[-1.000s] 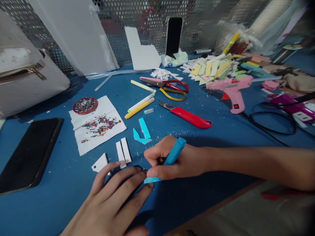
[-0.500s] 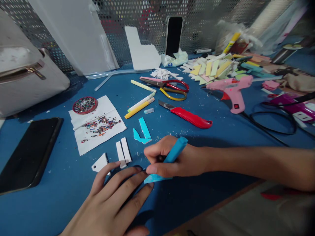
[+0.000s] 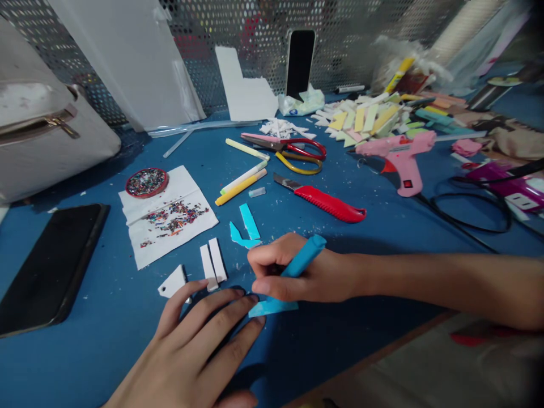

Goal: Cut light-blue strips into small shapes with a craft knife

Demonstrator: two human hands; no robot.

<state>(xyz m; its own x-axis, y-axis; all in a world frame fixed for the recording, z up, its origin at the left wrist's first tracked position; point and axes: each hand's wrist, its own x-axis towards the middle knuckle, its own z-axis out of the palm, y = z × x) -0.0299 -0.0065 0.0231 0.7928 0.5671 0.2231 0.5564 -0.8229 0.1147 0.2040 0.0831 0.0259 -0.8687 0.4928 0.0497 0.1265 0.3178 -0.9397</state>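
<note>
A blue marker is gripped in my right hand, its tip hidden behind the fingers. Just below lies a small light-blue piece on the table. My left hand rests flat with fingers spread, two fingertips touching the left end of that piece. Its index finger reaches the lower end of two white strips. Beside them is a white angular piece with a small hole. Farther back are a light-blue strip and a curved light-blue scrap.
A red utility knife, scissors and markers lie beyond my hands. A pink glue gun with a cord stands right. On the left are a phone and a paper with coloured bits; cut pieces are heaped behind.
My right hand has shifted slightly up with the marker, showing more of the light-blue piece. My left hand stays in place.
</note>
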